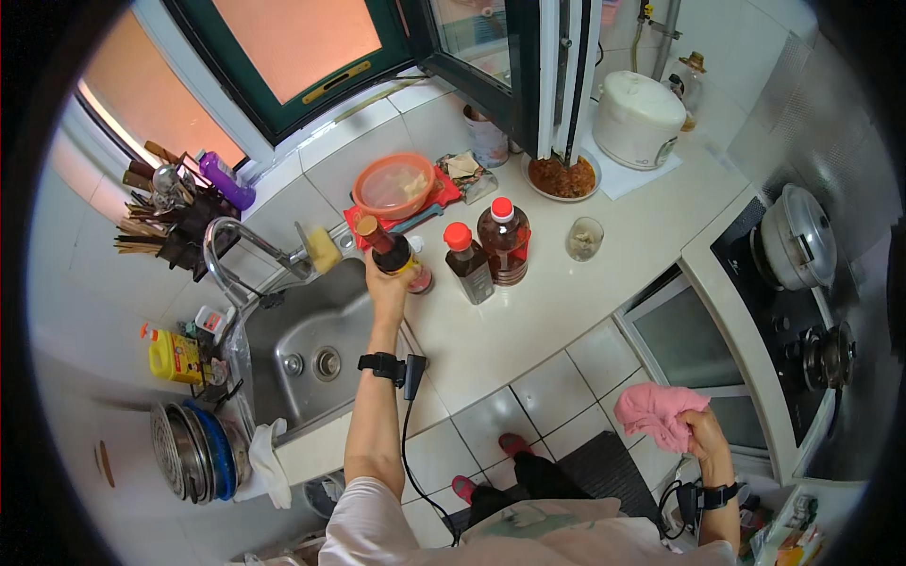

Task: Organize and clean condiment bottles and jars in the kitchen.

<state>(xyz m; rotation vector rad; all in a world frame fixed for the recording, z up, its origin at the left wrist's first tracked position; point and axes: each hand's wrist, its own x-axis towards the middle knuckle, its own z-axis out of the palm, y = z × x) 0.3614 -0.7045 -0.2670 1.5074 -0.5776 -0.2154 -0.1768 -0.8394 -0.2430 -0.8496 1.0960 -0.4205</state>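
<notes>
My left hand (389, 283) is wrapped around a dark glass bottle (393, 256) with a brown cap, at the counter's edge beside the sink. Its lower part is partly hidden by my fingers. A pink cloth (658, 416) hangs bunched in my right hand (702, 431), out over the floor near the cooktop. Just right of the held bottle, a dark square bottle with a red cap (469, 265) stands upright. Close against it is a larger clear plastic bottle of reddish-brown liquid (506, 244), also red-capped.
The steel sink (283, 382) and its faucet (230, 258) lie left. Behind the bottles sits an orange basin (393, 187). A glass (585, 239), a bowl of brown food (563, 178) and a white rice cooker (637, 120) stand rightward. An open window sash (524, 78) overhangs the counter. Pots occupy the cooktop (750, 283).
</notes>
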